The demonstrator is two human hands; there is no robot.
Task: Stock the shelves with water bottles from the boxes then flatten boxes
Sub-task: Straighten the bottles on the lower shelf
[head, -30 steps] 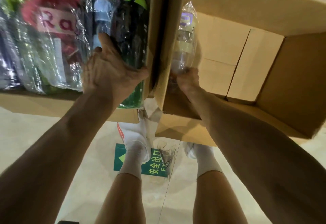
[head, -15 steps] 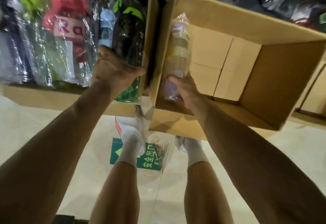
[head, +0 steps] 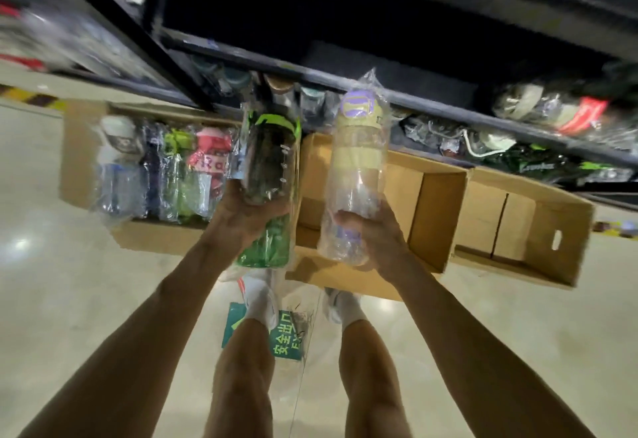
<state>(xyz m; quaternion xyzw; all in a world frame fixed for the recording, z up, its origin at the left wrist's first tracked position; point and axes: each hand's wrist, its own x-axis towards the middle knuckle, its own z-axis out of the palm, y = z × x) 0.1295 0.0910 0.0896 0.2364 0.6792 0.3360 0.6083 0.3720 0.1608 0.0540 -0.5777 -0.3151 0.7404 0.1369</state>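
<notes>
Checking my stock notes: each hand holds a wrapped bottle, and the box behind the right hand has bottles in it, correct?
No. The head view shows the box behind the right hand empty. Each hand does hold a wrapped bottle: the left hand the green bottle, the right hand the purple-lidded bottle.
</notes>
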